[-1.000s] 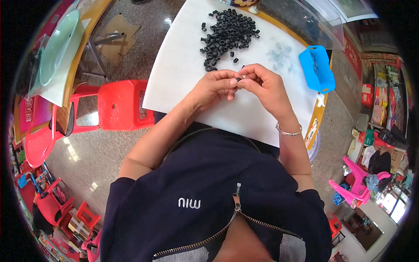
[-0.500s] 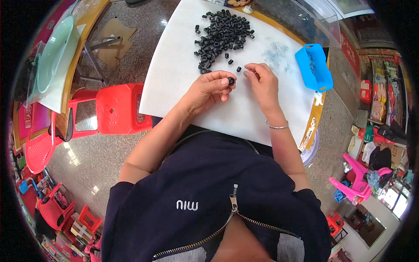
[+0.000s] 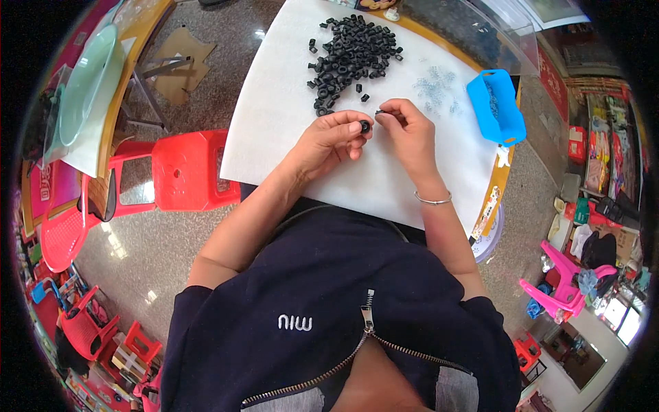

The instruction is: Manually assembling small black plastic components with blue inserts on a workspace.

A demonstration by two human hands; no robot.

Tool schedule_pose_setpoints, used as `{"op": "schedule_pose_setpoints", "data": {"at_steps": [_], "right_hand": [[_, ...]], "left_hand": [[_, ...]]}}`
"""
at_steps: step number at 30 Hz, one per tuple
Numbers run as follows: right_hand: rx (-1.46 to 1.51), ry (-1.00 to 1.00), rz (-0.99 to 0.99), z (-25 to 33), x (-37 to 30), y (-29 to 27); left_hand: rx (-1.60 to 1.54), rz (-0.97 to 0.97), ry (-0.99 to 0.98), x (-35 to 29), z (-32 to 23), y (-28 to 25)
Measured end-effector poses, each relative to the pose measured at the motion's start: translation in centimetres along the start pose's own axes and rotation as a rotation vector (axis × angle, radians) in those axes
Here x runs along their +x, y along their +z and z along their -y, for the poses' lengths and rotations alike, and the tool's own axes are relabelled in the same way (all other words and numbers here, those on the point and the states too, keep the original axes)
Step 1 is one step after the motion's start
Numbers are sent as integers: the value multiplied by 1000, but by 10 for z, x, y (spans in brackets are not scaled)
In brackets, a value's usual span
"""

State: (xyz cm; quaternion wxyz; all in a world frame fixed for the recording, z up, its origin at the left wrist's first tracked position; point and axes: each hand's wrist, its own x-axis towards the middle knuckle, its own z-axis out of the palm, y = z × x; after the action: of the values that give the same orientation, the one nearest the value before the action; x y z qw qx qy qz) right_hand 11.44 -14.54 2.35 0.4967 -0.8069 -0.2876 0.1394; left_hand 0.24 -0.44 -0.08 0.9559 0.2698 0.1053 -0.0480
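Observation:
Between thumb and fingers, my left hand (image 3: 334, 141) pinches a small black ring-shaped part (image 3: 365, 126) with a hole through it. My right hand (image 3: 412, 134) is just to its right, thumb and forefinger closed on another small black part (image 3: 379, 112), partly covered by the fingertips. Beyond both hands, a heap of similar black parts (image 3: 353, 51) lies on the white tabletop sheet (image 3: 274, 123). Two loose black parts (image 3: 362, 93) sit between the heap and my hands. To the right of the heap are many tiny clear-bluish pieces (image 3: 438, 90), too small to make out.
A blue plastic basket (image 3: 509, 120) with small pieces inside stands at the table's right edge. A clear panel (image 3: 473, 31) is at the far right corner. A red stool (image 3: 182, 170) stands left of the table, near a pale green basin (image 3: 89, 86) on another table.
My right hand has closed on the loose black part that lay near its fingertips. My left hand keeps its ring-shaped part in about the same place.

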Motion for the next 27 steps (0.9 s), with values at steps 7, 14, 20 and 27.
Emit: {"op": "schedule_pose_setpoints", "data": {"at_steps": [7,14,20,27], "right_hand": [[483,127,133,29,-15,-12],[406,89,131,43,-23,-6],[249,-82,73,39,-21,-5],[76,-204,36,42,-20,-5]], "left_hand": [[3,-8,34,1,2,-1],[-33,1,59,1,3,-2],[-26,-15,50,4,5,-4],[13,-34,55,4,5,-3]]}}
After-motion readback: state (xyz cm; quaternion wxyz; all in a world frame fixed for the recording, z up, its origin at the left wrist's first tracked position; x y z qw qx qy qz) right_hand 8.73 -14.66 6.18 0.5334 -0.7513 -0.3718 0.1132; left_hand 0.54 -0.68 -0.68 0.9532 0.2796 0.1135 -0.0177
